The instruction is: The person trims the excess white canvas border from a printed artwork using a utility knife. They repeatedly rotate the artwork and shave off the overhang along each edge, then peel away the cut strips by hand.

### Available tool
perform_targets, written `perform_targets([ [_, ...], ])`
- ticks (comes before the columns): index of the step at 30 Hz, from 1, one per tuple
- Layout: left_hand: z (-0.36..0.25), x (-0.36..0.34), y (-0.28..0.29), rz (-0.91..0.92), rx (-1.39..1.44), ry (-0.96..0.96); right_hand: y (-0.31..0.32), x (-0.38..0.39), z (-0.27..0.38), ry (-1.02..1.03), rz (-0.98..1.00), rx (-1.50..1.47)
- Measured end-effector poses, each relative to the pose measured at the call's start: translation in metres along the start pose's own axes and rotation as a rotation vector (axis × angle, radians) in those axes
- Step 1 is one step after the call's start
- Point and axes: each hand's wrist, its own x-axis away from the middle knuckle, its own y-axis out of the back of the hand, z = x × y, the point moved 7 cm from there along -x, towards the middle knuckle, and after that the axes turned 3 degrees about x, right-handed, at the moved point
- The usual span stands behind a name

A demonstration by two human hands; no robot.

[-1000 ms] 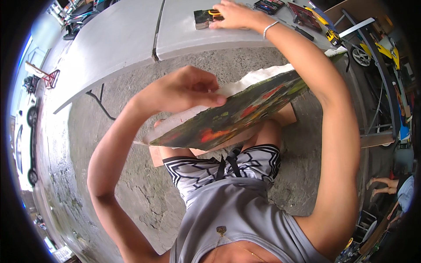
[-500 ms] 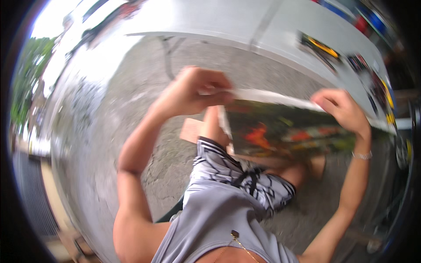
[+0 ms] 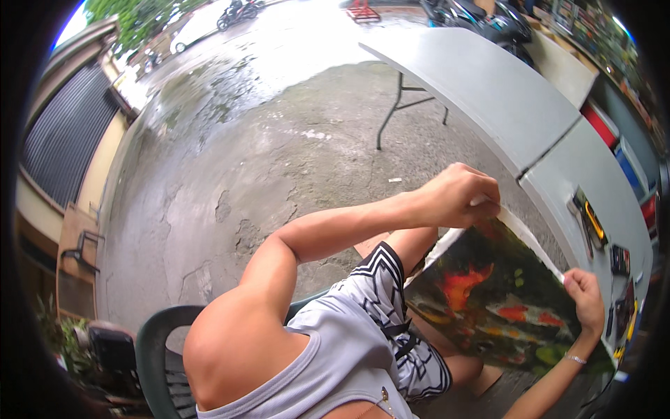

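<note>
Between my hands hangs an unframed canvas painting [image 3: 499, 300] of orange, red and white koi on dark green, with a ragged white margin. It tilts over my lap, its upper edge sloping down to the right. At its upper left corner, my left hand [image 3: 462, 197] is closed on the white margin with fingers curled. My right hand [image 3: 586, 299] pinches the same margin farther right, thumb on the painted side. The canvas covers part of my legs, and its far right end runs past my right wrist.
A long folding table [image 3: 488, 98] stands ahead to the right, with a yellow-handled tool [image 3: 594, 220] and a small dark box [image 3: 620, 259] on it. I sit on a green plastic chair [image 3: 155, 349]. Cracked concrete floor [image 3: 209, 230] spreads left, wet farther off. Motorcycles [image 3: 488, 24] stand beyond the table.
My view has swung left, so the table and painting sit farther right. The canvas now slants more steeply, its right end lower. Both hands have kept their hold on the margin.
</note>
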Motion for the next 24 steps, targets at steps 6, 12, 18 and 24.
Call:
perform_targets([
  [6, 0.016, 0.006, -0.002, 0.010, 0.083, 0.131, 0.010, 0.004, -0.006, 0.041, -0.056, -0.033],
  [12, 0.024, 0.013, -0.005, -0.056, 0.168, 0.185, 0.012, 0.000, -0.012, 0.032, -0.086, -0.035],
  [18, 0.018, 0.016, -0.007, -0.206, 0.146, 0.096, 0.013, 0.001, -0.008, 0.043, -0.087, -0.017],
  [24, 0.012, 0.022, -0.010, -0.294, 0.071, -0.003, 0.014, 0.002, -0.008, 0.051, -0.078, -0.018],
])
